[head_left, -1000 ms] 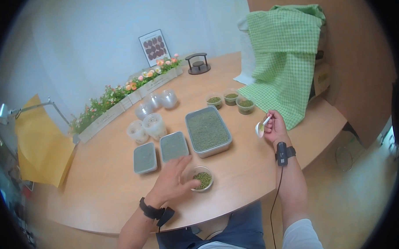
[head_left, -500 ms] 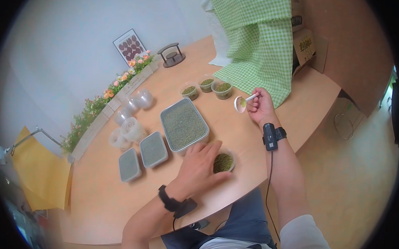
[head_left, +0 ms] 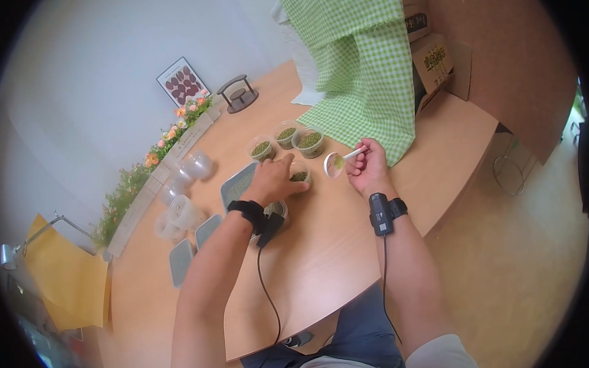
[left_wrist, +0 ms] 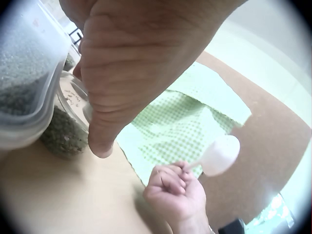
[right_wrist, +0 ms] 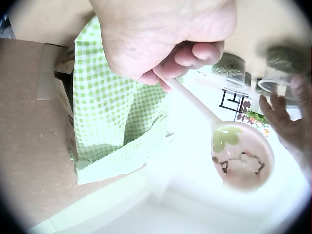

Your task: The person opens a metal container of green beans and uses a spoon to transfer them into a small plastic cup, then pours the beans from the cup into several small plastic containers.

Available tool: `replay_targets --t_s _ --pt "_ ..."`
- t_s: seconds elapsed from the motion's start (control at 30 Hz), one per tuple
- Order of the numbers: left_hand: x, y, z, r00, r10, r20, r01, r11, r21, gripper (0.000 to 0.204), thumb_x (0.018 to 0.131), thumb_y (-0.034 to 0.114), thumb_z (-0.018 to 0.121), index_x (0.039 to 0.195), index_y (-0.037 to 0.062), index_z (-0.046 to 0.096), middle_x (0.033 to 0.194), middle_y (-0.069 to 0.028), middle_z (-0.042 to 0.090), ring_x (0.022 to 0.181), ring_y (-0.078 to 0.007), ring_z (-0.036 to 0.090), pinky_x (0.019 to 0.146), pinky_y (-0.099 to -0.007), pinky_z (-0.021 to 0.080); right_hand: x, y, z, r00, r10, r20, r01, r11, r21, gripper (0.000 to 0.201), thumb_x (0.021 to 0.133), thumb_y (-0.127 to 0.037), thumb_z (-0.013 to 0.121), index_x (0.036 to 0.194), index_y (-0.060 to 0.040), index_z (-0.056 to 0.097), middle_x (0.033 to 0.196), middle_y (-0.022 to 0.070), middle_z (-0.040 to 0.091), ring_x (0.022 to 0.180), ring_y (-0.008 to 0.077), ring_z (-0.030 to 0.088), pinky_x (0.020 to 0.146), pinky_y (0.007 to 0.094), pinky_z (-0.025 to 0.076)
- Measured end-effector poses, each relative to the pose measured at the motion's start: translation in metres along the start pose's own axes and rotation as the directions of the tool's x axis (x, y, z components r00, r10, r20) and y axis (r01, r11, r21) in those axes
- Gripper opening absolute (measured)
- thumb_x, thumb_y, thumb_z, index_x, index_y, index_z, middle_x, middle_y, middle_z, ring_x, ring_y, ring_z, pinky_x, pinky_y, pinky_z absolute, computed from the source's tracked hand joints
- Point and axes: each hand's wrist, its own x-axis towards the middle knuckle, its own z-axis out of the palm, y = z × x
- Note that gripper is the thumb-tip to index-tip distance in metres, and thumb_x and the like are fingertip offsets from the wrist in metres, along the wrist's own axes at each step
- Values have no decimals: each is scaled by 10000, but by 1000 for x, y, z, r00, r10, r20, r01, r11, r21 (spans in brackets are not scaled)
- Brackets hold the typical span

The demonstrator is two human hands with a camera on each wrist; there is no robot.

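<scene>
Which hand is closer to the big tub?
Left. The left hand is close by the big tub; the right hand is farther away, to the tub's right, holding a spoon.

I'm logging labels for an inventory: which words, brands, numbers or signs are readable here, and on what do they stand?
No text reads with certainty.
Lower cardboard box: bold dark characters, too blurred.
White planter: faint lettering, too small.
Framed picture: any print too small.
Clear cup: dark marks, too blurred.
Right-wrist camera: small label, unreadable.
Spoon: pattern, no readable words.
</scene>
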Motion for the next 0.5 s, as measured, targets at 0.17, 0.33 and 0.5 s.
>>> replay_targets --t_s 0.17,0.33,0.5 --pt "35 -35 9 999 -2 -37 -1 997 -75 753 809 363 803 1376 -28 499 1227 -271 656 1176 -407 617 1006 -447 483 0 3 0 1000 3 -28 -3 1000 7 210 909 -231 600 736 -139 524 528 -46 419 403 92 323 368 250 261" --pt "50 -51 10 997 -77 12 78 993 -91 736 817 361 793 1363 -33 495 1259 -257 641 1204 -396 598 1024 -436 474 7 10 -6 999 44 -3 -45 999 -21 183 922 -223 574 782 -106 572 535 -53 401 412 77 325 372 241 263" --pt "31 -53 11 987 -22 -158 -6 984 -176 670 849 324 762 1360 -24 503 1341 -260 581 1240 -402 567 1041 -442 460 5 16 2 994 106 32 -97 971 -220 208 930 -212 565 959 -29 661 552 -73 388 437 45 329 387 218 266"
